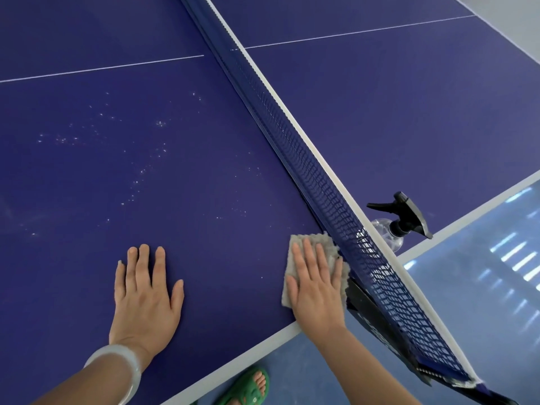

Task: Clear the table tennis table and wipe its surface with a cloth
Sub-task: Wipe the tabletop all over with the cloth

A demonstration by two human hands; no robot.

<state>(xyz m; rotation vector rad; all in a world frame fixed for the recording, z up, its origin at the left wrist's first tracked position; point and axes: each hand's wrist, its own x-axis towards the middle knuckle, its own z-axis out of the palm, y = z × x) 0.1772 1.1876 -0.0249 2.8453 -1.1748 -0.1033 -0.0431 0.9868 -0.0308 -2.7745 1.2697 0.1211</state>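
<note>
The blue table tennis table (204, 176) fills most of the head view. My right hand (317, 283) lies flat with straight fingers on a grey cloth (327, 244), pressing it onto the table beside the net near the table's front edge. My left hand (146, 290) rests flat on the bare surface to the left, fingers spread. Scattered small white droplets (137, 159) speckle the surface beyond my left hand.
The dark blue net (292, 141) with a white top band runs diagonally across the table. A clear spray bottle (394, 229) with a black trigger stands just behind the net at the edge. Blue floor and a foot in a green sandal (251, 387) lie below.
</note>
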